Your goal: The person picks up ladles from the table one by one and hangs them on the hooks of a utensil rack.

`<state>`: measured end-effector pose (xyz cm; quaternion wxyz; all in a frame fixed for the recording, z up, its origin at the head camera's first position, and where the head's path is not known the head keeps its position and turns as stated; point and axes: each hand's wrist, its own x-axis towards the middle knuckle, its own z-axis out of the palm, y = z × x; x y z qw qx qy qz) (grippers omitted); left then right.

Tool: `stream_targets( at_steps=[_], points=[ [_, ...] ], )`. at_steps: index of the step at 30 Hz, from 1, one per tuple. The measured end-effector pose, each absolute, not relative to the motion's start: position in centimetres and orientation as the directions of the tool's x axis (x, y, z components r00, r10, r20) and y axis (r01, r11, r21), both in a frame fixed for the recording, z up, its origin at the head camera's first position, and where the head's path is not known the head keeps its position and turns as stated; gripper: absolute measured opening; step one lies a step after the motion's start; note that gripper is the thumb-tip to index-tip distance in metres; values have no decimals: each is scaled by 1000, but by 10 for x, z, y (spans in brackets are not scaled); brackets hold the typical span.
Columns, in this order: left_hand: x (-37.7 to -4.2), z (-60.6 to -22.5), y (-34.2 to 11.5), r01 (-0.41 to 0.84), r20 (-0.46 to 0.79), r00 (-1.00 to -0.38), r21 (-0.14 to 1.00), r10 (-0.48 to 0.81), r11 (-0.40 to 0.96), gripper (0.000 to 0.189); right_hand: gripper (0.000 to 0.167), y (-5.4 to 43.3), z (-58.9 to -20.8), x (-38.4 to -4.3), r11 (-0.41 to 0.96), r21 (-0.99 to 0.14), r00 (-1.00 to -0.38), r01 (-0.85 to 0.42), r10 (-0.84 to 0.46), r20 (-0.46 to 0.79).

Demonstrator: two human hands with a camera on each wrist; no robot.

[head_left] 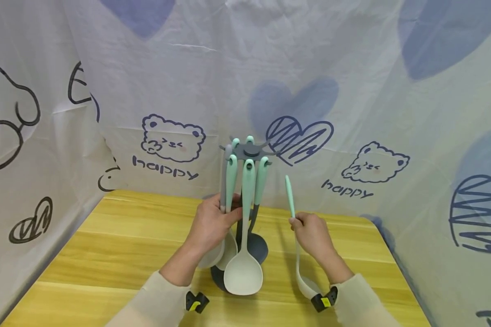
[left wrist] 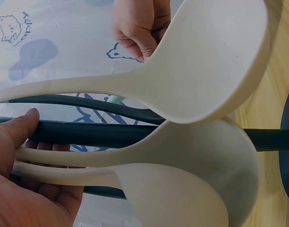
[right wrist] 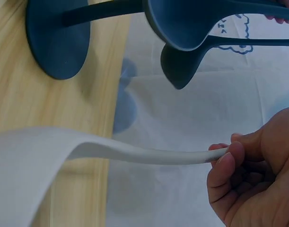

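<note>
A dark utensil stand (head_left: 251, 151) with a round base (right wrist: 56, 40) stands on the table, several utensils with mint-green handle ends hanging from its hooks. My left hand (head_left: 210, 222) grips the stand's pole (left wrist: 87, 131) among the hanging handles, thumb in front and fingers behind. Beside that hand hang pale ladles (left wrist: 208, 56), one facing front. Dark utensils (head_left: 257, 248) hang toward the right and back. To the right of the stand, my right hand (head_left: 313, 231) pinches a white ladle (right wrist: 149, 155) by its handle. That ladle is upright, bowl downward, apart from the stand.
The wooden table (head_left: 118, 236) reaches back to a pale cloth (head_left: 229, 91) printed with hearts and bears. More cloth hangs at both sides. Each wrist wears a small black camera (head_left: 196, 302).
</note>
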<state>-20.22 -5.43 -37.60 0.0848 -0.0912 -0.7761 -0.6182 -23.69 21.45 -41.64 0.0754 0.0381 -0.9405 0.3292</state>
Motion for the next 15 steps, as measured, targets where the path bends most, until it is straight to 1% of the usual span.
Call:
stream_targets(
  at_steps=[9, 15],
  points=[
    [-202, -377, -55, 239, 238, -971, 946, 35, 217, 18, 19, 207, -409, -229, 746, -654, -975, -128, 27, 221],
    [-203, -378, -55, 245, 244, -969, 943, 36, 223, 18, 19, 205, -397, -221, 715, -671, -943, -197, 49, 330]
  ],
)
